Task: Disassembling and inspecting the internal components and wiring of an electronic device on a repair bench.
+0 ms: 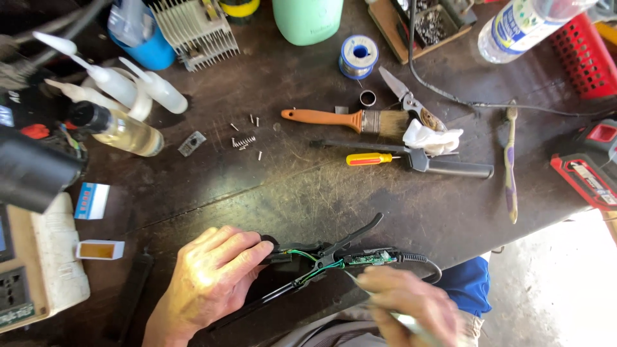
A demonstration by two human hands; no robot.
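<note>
My left hand [212, 276] rests on the opened black plastic device [321, 257], matt, with a glossy green circuit board [367, 258] exposed. The dark wooden surface [289, 193] is scratched and dull. The orange-handled paintbrush [350, 120] has a smooth handle and a metal ferrule.

The bench holds one paintbrush [350, 119], one toothbrush [510, 164], one yellow-handled screwdriver [369, 159], one solder spool [358, 56], three white squeeze bottles [116, 87] and two hands [212, 276].

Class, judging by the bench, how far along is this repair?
Done: the black device lies opened, its green circuit board bared; loose screws lie apart. In hand: left hand steadies it, right hand brings a thin tool to the board. Left: closing the casing.
</note>
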